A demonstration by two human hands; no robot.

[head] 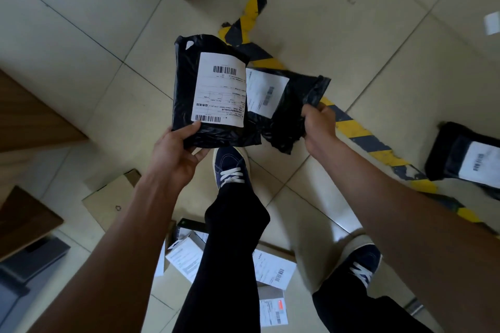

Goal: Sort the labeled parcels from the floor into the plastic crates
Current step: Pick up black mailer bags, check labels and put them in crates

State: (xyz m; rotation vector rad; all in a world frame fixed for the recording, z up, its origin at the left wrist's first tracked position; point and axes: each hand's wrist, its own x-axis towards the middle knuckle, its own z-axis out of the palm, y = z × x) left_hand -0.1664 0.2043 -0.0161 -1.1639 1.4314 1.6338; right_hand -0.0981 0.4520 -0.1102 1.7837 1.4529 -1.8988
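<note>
left hand point(177, 154) gripping parcel point(213, 94), right hand point(319, 127) another

Floor parcel point(465, 155) blurred (cut off at right edge).

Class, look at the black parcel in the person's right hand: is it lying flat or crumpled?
Crumpled. The right hand grips the black parcel by one bunched edge, and its plastic is creased and sagging around the white label.

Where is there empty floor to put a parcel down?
Bare tiles lie left of the striped tape, above the wooden furniture, and right of the tape, above the black parcel on the floor. It is crowded near the feet: boxes and labelled parcels pile up there.
</note>
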